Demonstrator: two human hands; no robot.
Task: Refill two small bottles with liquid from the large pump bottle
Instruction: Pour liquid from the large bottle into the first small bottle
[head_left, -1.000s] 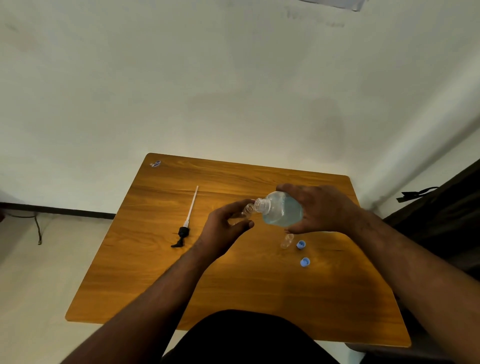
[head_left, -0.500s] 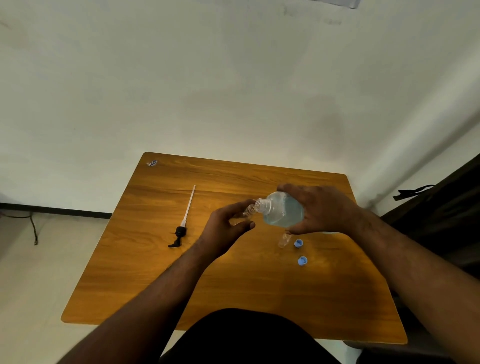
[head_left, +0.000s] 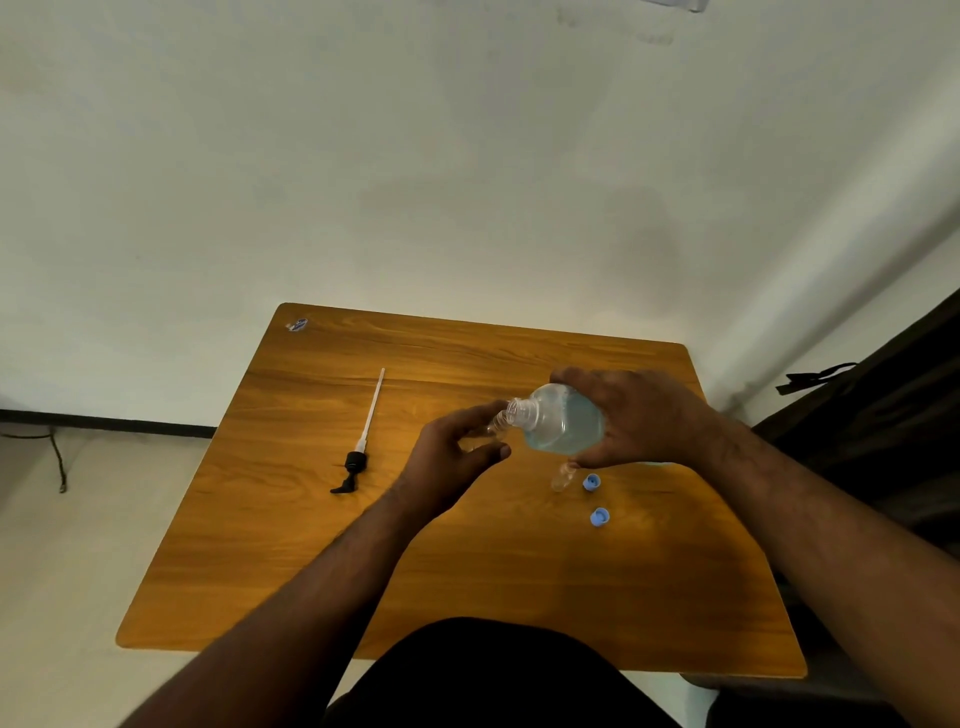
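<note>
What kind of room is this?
Probably a plain room in a home or office, not a kitchen or lab: a small wooden table stands against a bare white wall, with a dark baseboard and pale floor.

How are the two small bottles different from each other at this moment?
The small bottle in the left hand is held above the table, its mouth at the tilted large bottle; the small bottle on the table is touched by no hand. The held one is mostly hidden by fingers; the other is in plain view, beside two blue caps. Both are clear and uncapped.
</note>
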